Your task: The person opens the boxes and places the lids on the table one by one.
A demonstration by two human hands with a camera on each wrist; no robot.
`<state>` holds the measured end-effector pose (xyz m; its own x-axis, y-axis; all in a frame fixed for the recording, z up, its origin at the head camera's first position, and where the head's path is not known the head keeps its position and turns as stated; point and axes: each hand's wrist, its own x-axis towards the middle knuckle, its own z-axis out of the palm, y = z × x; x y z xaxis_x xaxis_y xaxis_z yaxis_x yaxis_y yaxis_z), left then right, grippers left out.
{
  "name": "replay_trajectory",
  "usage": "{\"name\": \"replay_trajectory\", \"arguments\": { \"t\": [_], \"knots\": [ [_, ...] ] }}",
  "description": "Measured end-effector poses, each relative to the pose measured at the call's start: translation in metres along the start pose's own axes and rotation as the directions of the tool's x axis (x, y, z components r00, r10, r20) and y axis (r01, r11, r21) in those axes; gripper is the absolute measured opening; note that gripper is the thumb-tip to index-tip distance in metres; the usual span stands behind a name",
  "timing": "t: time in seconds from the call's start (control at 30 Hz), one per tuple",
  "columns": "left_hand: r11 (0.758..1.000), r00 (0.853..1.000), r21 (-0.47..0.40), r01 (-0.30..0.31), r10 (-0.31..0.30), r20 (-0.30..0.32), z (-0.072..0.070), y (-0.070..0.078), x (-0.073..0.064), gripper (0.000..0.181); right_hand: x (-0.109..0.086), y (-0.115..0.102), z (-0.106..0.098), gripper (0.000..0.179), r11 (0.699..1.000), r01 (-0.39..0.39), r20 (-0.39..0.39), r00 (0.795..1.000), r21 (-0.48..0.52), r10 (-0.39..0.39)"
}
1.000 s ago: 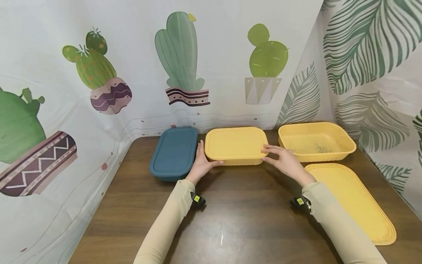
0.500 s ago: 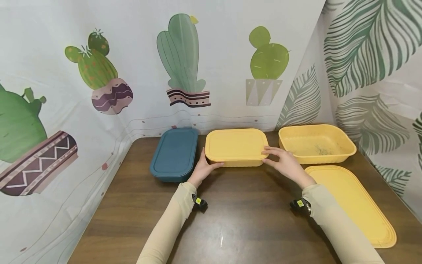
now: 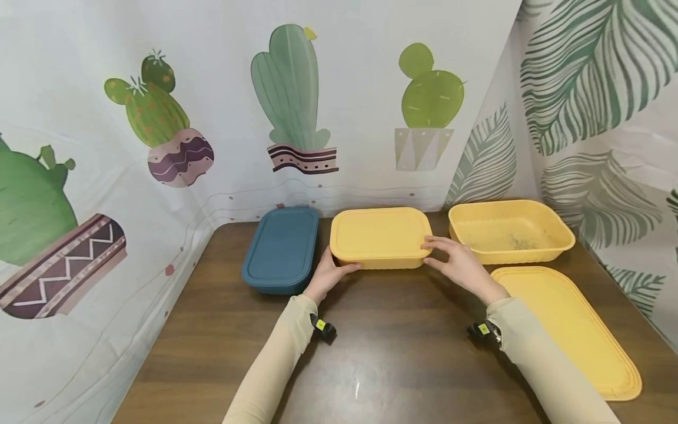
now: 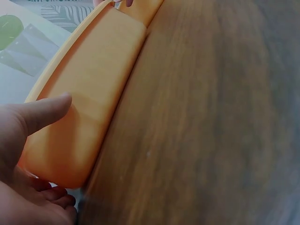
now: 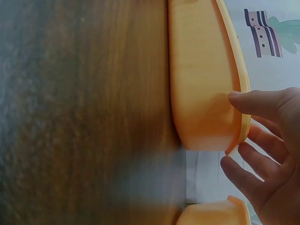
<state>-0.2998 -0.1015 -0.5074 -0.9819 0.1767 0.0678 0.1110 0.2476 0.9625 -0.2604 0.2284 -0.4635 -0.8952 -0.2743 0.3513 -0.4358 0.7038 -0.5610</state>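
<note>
At the back middle of the table, a lidded yellow food container (image 3: 381, 232) stands with its long side facing me. My left hand (image 3: 324, 277) holds its left end. In the left wrist view the thumb (image 4: 49, 112) presses the front wall, and the other fingers curl around the end near the base. At the opposite end, my right hand (image 3: 459, 265) pinches the front corner. The right wrist view has that thumb (image 5: 258, 103) at the lid's rim, with the other fingers around the end wall. The lid covers whatever is inside.
A blue lidded container (image 3: 281, 250) stands close on the left, beside my left hand. On the right are an uncovered yellow container (image 3: 508, 256) with dark specks on its bottom and a loose yellow lid (image 3: 561, 324) under my right forearm. A printed cloth (image 3: 360, 118) hangs behind.
My left fingers have slid lower along the left end of the yellow container. The right hand keeps its hold, and the containers and loose lid stay in place.
</note>
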Motion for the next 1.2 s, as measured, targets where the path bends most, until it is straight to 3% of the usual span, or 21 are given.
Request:
{"name": "replay_trajectory", "arguments": {
  "t": [0.13, 0.43, 0.67, 0.83, 1.2],
  "knots": [
    [1.0, 1.0, 0.007, -0.002, 0.002, 0.001, 0.0, -0.001, -0.001, 0.081, -0.001, 0.0, 0.002, 0.033, 0.999, 0.032, -0.003, 0.999, -0.034, -0.032],
    [0.999, 0.999, 0.021, 0.035, -0.035, -0.002, -0.002, -0.006, -0.002, 0.094, -0.001, -0.005, 0.006, 0.034, 0.981, 0.128, -0.035, 0.99, -0.147, -0.135],
    [0.998, 0.998, 0.027, 0.063, -0.063, 0.002, -0.002, -0.003, -0.003, 0.095, 0.004, -0.005, 0.005, 0.044, 0.97, 0.141, 0.006, 0.99, -0.199, -0.143],
    [0.998, 0.998, 0.038, 0.056, -0.056, -0.002, -0.002, -0.004, -0.003, 0.093, 0.007, -0.009, 0.012, 0.048, 0.959, 0.144, -0.022, 0.988, -0.244, -0.154],
    [0.995, 0.997, 0.067, 0.073, -0.072, -0.011, -0.001, -0.004, -0.002, 0.094, 0.016, -0.016, 0.025, 0.051, 0.95, 0.197, 0.012, 0.98, -0.243, -0.2]
  ]
}}
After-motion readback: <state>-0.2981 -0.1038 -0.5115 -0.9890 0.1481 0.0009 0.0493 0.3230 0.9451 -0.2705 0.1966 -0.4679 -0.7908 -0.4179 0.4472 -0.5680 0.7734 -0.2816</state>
